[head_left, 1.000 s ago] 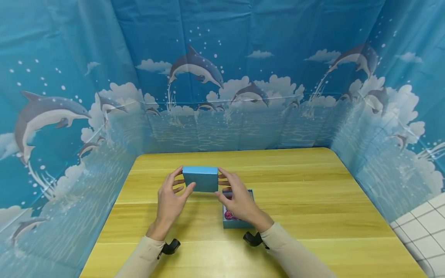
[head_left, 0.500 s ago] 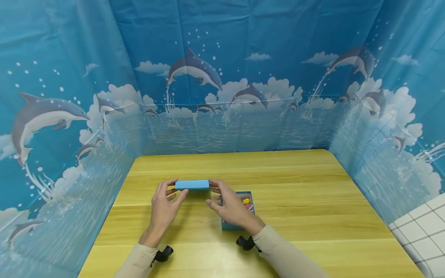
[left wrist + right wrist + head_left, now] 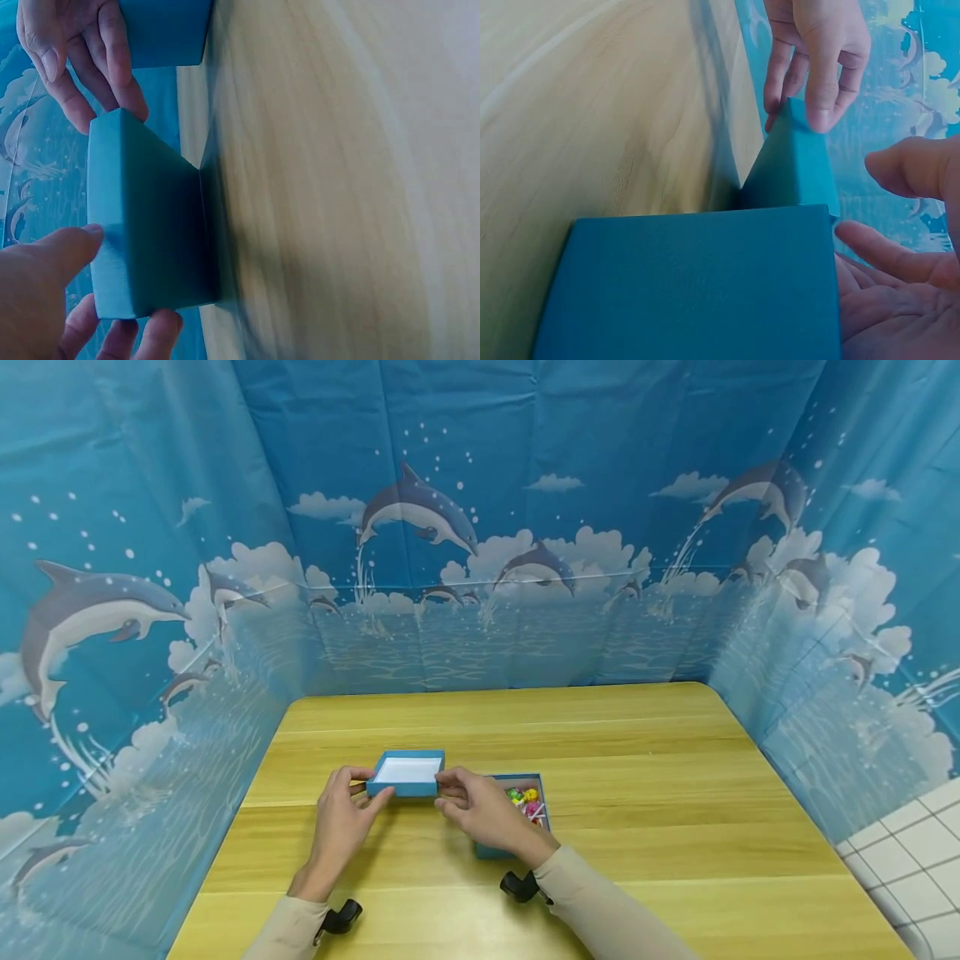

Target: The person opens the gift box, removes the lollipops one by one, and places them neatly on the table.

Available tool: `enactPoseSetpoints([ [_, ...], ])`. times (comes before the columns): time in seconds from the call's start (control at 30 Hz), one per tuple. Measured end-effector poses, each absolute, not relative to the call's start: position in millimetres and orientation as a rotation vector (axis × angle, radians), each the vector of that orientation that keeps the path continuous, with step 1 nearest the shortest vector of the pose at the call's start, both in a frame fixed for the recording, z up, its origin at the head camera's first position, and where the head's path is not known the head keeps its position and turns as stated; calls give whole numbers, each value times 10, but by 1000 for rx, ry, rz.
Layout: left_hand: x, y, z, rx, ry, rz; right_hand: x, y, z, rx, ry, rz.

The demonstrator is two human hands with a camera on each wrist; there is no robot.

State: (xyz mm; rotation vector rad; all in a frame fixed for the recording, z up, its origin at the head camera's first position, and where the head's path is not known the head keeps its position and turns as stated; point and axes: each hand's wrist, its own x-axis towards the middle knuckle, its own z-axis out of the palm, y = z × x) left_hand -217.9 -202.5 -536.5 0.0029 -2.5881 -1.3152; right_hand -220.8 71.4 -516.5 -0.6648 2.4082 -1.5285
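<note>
Evidently the left hand [image 3: 339, 822] has the firmer grip: its thumb sits on the lid's near wall and its fingers lie at the left end, pinching that corner. The blue lid [image 3: 408, 770] spans the gap between the two hands, in front of the person and left of the box, with its white hollow facing up. At its other end, the right hand [image 3: 476, 810] touches with its fingertips, the fingers loosely bent and the thumb spread away from them.

From the left wrist, the lid's plain blue outer face shows, which the head view hides, along with the left fingertips at its end. From the right wrist, a gap shows between the right thumb and the lid, and the box's outer wall fills the foreground. Whether the lid's lower edge meets the table [image 3: 637, 827] is hard to judge from these angles.

Farther right, the blue box [image 3: 492, 851] stands on the table, partly covered by the right hand and wrist. Only the head view looks into it: small sweets [image 3: 531, 796] in green, yellow and pink, with a pale stick among them.
</note>
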Motion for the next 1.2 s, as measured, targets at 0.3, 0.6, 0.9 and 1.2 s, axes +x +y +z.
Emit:
enactPoseSetpoints([
  [0.3,-2130,-2065,-5387,-21,-2646,-1238,-2203,674,-5148,-665,2453,-1447],
  [0.6,-2102,-1982,-5355,-146,-2620,-1109,-2180,677,-5131,-694,2462,-1446],
  [0.9,-2092,-1722,-5337,-368,-2613,-1172,-2165,868,-5032,-751,2511,-1448],
  [1.2,-2056,-1382,-5346,-626,-2765,-1192,-2210,1201,-4940,-814,2602,-1390],
])
